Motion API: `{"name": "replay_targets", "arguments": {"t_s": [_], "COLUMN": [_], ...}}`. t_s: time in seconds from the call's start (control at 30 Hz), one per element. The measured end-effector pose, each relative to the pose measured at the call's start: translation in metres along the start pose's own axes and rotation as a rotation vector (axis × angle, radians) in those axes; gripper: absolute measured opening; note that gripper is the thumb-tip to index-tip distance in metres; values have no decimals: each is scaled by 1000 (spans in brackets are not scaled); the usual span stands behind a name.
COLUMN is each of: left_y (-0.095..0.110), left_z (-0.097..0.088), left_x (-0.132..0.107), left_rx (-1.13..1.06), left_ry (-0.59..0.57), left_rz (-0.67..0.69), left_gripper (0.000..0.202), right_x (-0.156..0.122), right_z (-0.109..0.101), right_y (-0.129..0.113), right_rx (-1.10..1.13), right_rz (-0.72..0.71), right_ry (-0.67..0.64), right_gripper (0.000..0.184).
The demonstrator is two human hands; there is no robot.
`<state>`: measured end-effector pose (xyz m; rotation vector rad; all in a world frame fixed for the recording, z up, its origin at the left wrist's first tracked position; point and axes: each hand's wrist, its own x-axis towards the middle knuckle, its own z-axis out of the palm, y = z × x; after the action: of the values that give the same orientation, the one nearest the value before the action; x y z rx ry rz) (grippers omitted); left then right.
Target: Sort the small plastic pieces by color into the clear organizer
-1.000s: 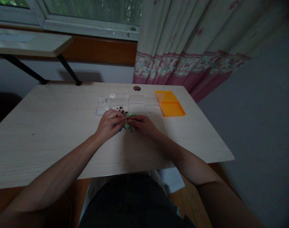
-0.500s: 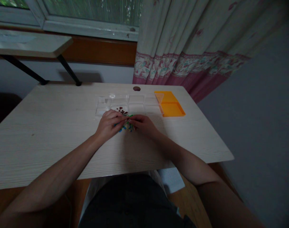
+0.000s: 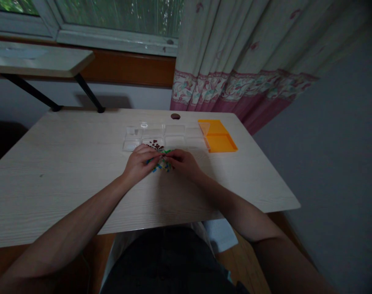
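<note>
My left hand point(image 3: 140, 163) and my right hand point(image 3: 184, 162) meet fingertip to fingertip over a small pile of coloured pieces point(image 3: 163, 165), green, blue, yellow and pale. Both are closed in a pinch, and whatever sits between the fingertips is too small to make out. Just behind the left fingers, dark red pieces point(image 3: 156, 144) lie in a front compartment of a clear plastic divided box point(image 3: 175, 141). The hands partly cover the pile and the box's front edge.
An orange open case point(image 3: 222, 143) lies at the right end of the clear box, partly overlapped by it. Behind them is a dark round spot point(image 3: 175, 116) on the desk point(image 3: 72, 163). A raised shelf point(image 3: 42, 61) on black legs stands at the back left; a curtain point(image 3: 204, 90) hangs behind.
The view has tilted slightly, so the desk sits a little lower in the picture. Both hands stay pinched together over the pile, with only small finger movement.
</note>
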<state>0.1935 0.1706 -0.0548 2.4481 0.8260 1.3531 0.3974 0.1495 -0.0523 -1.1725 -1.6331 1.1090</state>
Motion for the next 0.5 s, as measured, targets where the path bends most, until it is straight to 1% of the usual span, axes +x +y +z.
{"name": "replay_targets", "arguments": {"t_s": [0.23,0.5], "left_y": [0,1], "left_z": [0,-1], "left_x": [1,2], "left_rx": [12,-9], "left_ry": [4,-10], "left_rz": [28,-22], "left_gripper": [14,13], "right_x": [0,0], "right_z": [0,0], "right_y": [3,0], "right_rx": [-78,-213], "right_rz": [-43,-106], "right_ry": [1,14], "right_gripper": [31,20]}}
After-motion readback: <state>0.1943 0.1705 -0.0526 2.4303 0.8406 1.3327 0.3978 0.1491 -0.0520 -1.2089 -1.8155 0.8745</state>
